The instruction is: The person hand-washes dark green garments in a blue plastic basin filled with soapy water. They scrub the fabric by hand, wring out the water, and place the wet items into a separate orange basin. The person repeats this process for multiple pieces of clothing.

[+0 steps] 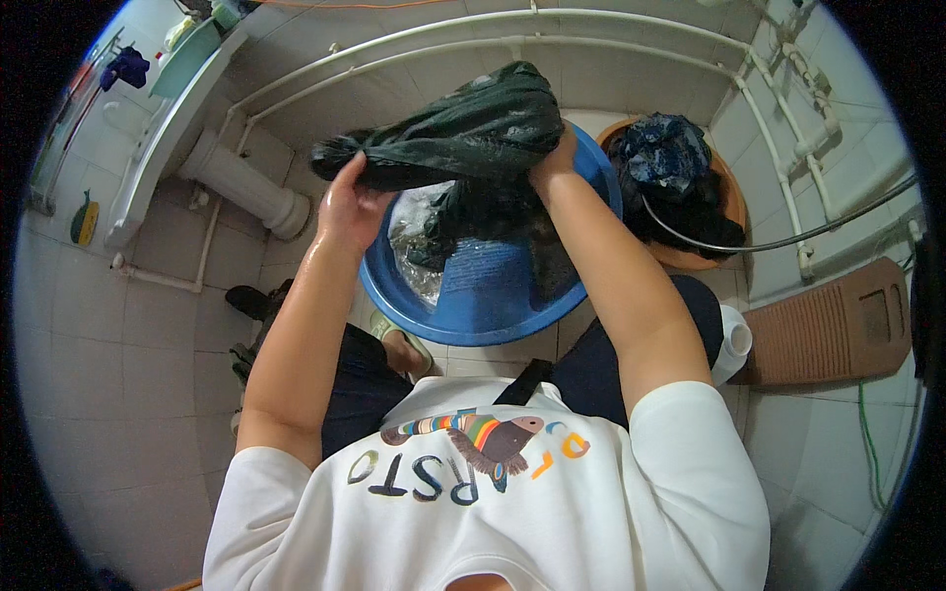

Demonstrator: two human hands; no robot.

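Observation:
A wet dark green garment (453,123) is stretched between my two hands, above a blue basin (483,330). My left hand (357,202) is closed round its left end, with the thumb along the cloth. At the right end my right hand (558,158) grips it; most of those fingers are hidden behind the fabric. Part of the dark cloth hangs down into the basin. Inside the basin are a ribbed blue washboard surface (485,276) and foamy water (416,236).
An orange-brown basin (731,202) of dark wet clothes (665,163) stands at the right, crossed by a grey hose (788,244). A brown washboard (833,325) leans nearer, beside a white container (734,340). White pipes (512,18) run along the far wall. Shoes (251,300) lie left.

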